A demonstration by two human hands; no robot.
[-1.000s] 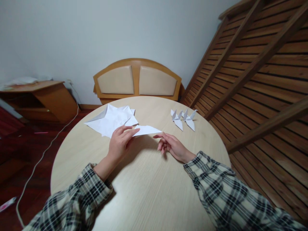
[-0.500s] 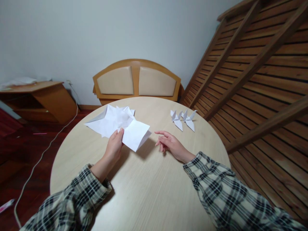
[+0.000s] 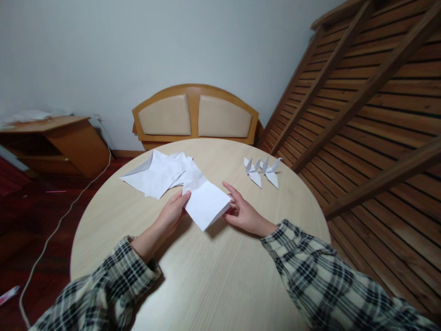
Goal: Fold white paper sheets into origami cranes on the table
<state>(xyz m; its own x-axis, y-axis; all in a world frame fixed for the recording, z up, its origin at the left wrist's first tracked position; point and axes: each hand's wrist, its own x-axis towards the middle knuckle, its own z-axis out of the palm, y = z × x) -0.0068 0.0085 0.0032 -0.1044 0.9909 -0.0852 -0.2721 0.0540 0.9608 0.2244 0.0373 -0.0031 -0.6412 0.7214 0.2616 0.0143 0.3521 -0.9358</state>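
My left hand [image 3: 175, 208] pinches the left edge of a folded white sheet of paper [image 3: 207, 202], thumb on top and fingers underneath. The sheet is tilted above the table, and its layers part slightly along the lower right edge. At its right corner is my right hand [image 3: 243, 214], index finger stretched out and thumb apart from it. Some of its fingertips are behind the corner, so I cannot tell if they touch it. Several loose white sheets [image 3: 151, 174] lie beyond my left hand. Two white folded paper cranes [image 3: 254, 174] stand to the right, side by side.
The round pale wooden table [image 3: 206, 285] carries all the paper. Behind it stands a padded headboard [image 3: 196, 112] against the wall. Slatted wooden panels [image 3: 361, 115] lean at the right. A desk [image 3: 72, 142] and a white cable [image 3: 65, 216] are at the left.
My left hand has brought the folded sheet right and toward me, away from the loose sheets. My right hand's fingers have shifted, and the sheet's corner now meets them in view.
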